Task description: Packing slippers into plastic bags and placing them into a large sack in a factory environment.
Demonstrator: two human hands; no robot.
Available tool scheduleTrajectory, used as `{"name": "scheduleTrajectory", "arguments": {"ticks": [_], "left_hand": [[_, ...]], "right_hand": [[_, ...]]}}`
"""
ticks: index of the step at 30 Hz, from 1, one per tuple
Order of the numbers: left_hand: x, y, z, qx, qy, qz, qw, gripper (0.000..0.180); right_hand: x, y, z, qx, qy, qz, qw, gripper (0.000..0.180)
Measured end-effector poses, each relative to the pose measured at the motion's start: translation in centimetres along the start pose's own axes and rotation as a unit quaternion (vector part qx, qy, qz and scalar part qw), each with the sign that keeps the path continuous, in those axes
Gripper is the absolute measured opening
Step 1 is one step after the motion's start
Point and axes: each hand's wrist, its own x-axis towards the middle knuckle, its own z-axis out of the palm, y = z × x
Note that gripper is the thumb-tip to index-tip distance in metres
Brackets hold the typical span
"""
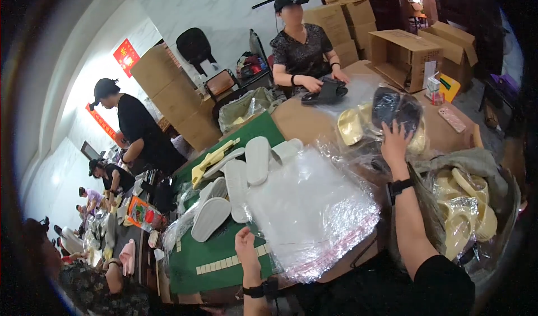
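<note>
My right hand reaches far forward and grips a clear bag holding dark slippers, lifted above the brown table. Gold-coloured slippers in bags lie just under and beside it. My left hand rests near the front edge of the green mat, fingers curled, beside a thick stack of clear plastic bags. It holds nothing that I can make out. Several white slippers lie on the green mat to the left of the stack.
A person across the table handles black slippers. Open cardboard boxes stand at the back right. A sack of pale yellow slippers sits at my right. Other people work along the tables at the left. A pink phone lies far right.
</note>
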Motion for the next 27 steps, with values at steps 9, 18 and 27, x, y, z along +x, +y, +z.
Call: {"name": "scheduleTrajectory", "arguments": {"ticks": [9, 18, 27], "left_hand": [[5.5, -2.8, -4.3, 0.193, 0.260, -0.007, 0.946, 0.056], [13.2, -4.8, -10.8, 0.585, 0.218, 0.078, 0.777, 0.099], [16.0, -5.4, -12.4, 0.580, 0.092, 0.017, 0.809, 0.114]], "right_hand": [[-8.7, -6.1, -1.8, 0.315, -0.158, -0.315, 0.881, 0.046], [-17.0, -10.7, -0.8, 0.204, -0.424, -0.552, 0.689, 0.044], [-19.4, -10.3, 1.3, 0.212, -0.428, -0.508, 0.717, 0.044]]}}
